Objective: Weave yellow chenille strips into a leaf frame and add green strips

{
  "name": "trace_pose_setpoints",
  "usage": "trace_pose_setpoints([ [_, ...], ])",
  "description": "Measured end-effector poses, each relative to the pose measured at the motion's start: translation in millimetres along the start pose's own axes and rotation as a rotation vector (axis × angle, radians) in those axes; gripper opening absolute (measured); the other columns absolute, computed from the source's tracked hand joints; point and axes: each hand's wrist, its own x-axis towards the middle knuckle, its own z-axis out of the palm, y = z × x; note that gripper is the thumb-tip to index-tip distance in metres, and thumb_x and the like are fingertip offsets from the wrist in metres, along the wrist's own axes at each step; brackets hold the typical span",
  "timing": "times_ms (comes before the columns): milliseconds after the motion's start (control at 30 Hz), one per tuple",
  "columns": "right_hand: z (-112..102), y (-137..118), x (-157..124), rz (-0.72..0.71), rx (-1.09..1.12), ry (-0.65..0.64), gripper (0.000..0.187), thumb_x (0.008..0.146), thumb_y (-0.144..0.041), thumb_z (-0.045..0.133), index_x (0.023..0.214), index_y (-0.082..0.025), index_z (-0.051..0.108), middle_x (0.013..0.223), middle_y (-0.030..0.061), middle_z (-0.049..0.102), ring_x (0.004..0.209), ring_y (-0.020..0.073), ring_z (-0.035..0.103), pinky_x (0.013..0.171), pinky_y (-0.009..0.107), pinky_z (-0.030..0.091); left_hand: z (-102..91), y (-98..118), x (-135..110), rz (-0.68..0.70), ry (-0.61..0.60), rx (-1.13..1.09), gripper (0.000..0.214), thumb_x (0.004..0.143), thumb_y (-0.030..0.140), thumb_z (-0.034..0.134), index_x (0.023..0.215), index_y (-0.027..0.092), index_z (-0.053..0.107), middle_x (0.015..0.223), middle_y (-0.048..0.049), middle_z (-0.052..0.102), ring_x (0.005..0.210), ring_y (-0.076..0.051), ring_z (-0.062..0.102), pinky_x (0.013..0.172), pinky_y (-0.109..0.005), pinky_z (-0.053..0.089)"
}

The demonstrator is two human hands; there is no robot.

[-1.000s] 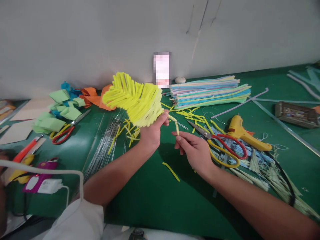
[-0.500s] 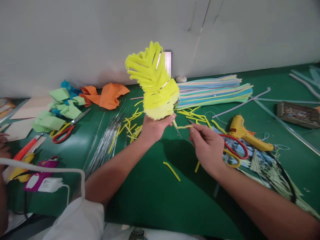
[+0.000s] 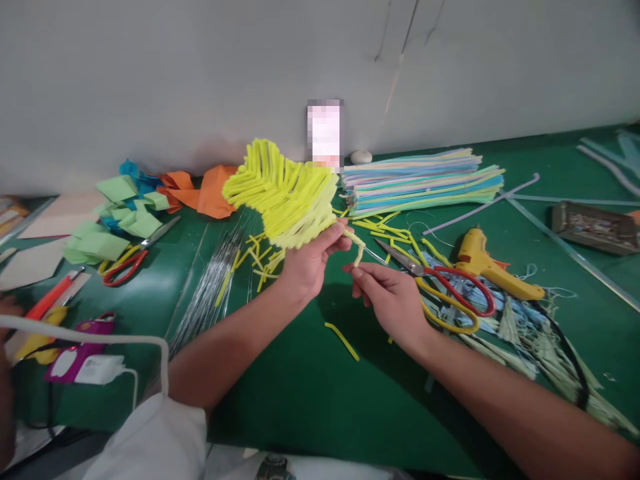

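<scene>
My left hand (image 3: 314,260) is closed around the base of a yellow leaf made of pipe cleaners (image 3: 287,193), which tilts up and to the left. From that base a pale yellow pipe cleaner (image 3: 356,245) bends down beside a thin wire stem (image 3: 375,255). The fingertips of my right hand (image 3: 387,293) pinch the lower end of this pipe cleaner. Just right of that hand lie scissors with red and yellow handles (image 3: 450,293), blades partly spread. A short yellow pipe cleaner piece (image 3: 342,341) rests on the green table below my hands.
Behind lies a bundle of pastel pipe cleaners (image 3: 425,180). At right are a yellow glue gun (image 3: 493,267) and a brown box (image 3: 595,228). Thin wires (image 3: 210,287), a second pair of scissors (image 3: 133,260) and folded green paper (image 3: 100,243) are at left. Another person's arm shows at the left edge.
The leaf has tipped left and lower, uncovering more of the blurred upright screen behind it. My right hand has moved down and left, bending the pale pipe cleaner downward.
</scene>
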Motion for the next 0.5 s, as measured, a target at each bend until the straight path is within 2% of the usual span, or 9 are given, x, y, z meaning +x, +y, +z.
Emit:
trace_pose_setpoints([
  [67, 3, 1, -4, -0.026, -0.034, -0.038, 0.031, 0.088, -0.043, 0.057, 0.088, -0.018, 0.075, 0.059, -0.0012, 0.060, 0.047, 0.0089, 0.047, 0.047, 0.023, 0.037, -3.2, -5, 1, 0.110, 0.061, 0.062, 0.023, 0.065, 0.030, 0.083, 0.080, 0.017, 0.072, 0.072, 0.0017, 0.069, 0.057, -0.008, 0.062, 0.061, -0.024, 0.055],
  [133, 5, 2, -6, -0.064, -0.074, -0.061, 0.031, 0.089, -0.041, 0.054, 0.081, -0.018, 0.074, 0.061, -0.0003, 0.062, 0.047, 0.0089, 0.048, 0.048, 0.023, 0.038, -8.9, -8, 1, 0.222, 0.075, 0.218, 0.019, 0.071, 0.032, 0.079, 0.083, 0.019, 0.073, 0.071, 0.0024, 0.069, 0.060, -0.010, 0.065, 0.069, -0.027, 0.056],
  [233, 5, 2, -7, -0.138, -0.142, -0.043, 0.033, 0.091, -0.038, 0.052, 0.072, -0.018, 0.071, 0.061, 0.0003, 0.063, 0.048, 0.0093, 0.049, 0.051, 0.024, 0.040, -17.6, -6, 2, 0.337, -0.003, 0.562, 0.014, 0.078, 0.033, 0.074, 0.085, 0.021, 0.075, 0.068, 0.0019, 0.071, 0.071, -0.015, 0.070, 0.091, -0.034, 0.054],
  [300, 3, 0, -6, -0.199, -0.188, -0.005, 0.033, 0.091, -0.037, 0.052, 0.072, -0.018, 0.071, 0.060, 0.0002, 0.063, 0.050, 0.0103, 0.051, 0.053, 0.025, 0.041, -20.2, -3, 3, 0.390, -0.044, 0.703, 0.011, 0.078, 0.031, 0.074, 0.083, 0.022, 0.075, 0.067, 0.0013, 0.071, 0.074, -0.016, 0.071, 0.095, -0.034, 0.053],
  [400, -2, -4, -5, -0.265, -0.233, 0.100, 0.028, 0.091, -0.035, 0.053, 0.080, -0.018, 0.073, 0.061, 0.0002, 0.063, 0.052, 0.0118, 0.053, 0.053, 0.025, 0.042, -17.2, 2, 4, 0.406, -0.069, 0.688, 0.009, 0.077, 0.028, 0.073, 0.079, 0.020, 0.074, 0.068, 0.0003, 0.072, 0.065, -0.015, 0.069, 0.078, -0.031, 0.058],
  [500, -9, -4, -1, -0.260, -0.225, 0.245, 0.025, 0.090, -0.035, 0.056, 0.086, -0.018, 0.073, 0.059, -0.0009, 0.060, 0.051, 0.0118, 0.051, 0.053, 0.026, 0.041, -9.7, 7, 3, 0.308, -0.107, 0.547, 0.011, 0.073, 0.027, 0.075, 0.077, 0.017, 0.071, 0.071, -0.0005, 0.072, 0.055, -0.012, 0.064, 0.060, -0.026, 0.056],
])
